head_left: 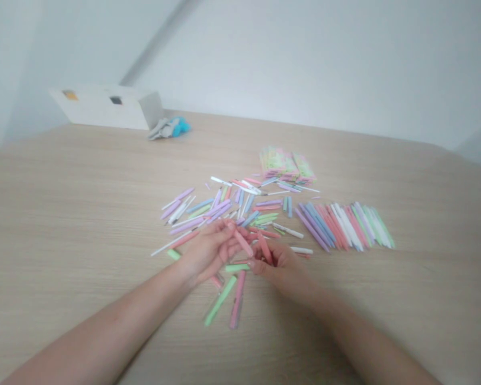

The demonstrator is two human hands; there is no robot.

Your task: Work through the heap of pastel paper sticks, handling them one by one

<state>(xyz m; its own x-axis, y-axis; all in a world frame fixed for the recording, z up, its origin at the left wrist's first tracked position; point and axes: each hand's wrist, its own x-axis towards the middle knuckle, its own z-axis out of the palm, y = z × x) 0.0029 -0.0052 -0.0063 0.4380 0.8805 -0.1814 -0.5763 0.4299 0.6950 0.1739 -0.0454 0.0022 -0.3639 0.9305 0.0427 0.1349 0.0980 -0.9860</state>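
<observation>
My left hand (210, 251) and my right hand (282, 270) meet over a loose scatter of slim pastel pens (224, 211). Slightly blurred, my left fingertips pinch a pink pen (243, 243). My right fingers and thumb grip another pink pen (265, 248) a short way to its right. Just below my hands lie a green pen (220, 300) and a pink pen (237, 299). To the right, a neat row of pens (344, 227) lies side by side, grouped by colour.
The pens lie on a pale wood-grain table (72, 214). Colourful packets (286, 164) are stacked behind the scatter. A white box (104, 107) and a grey-and-blue cloth item (169, 127) stand at the far edge, against a white wall (324, 59).
</observation>
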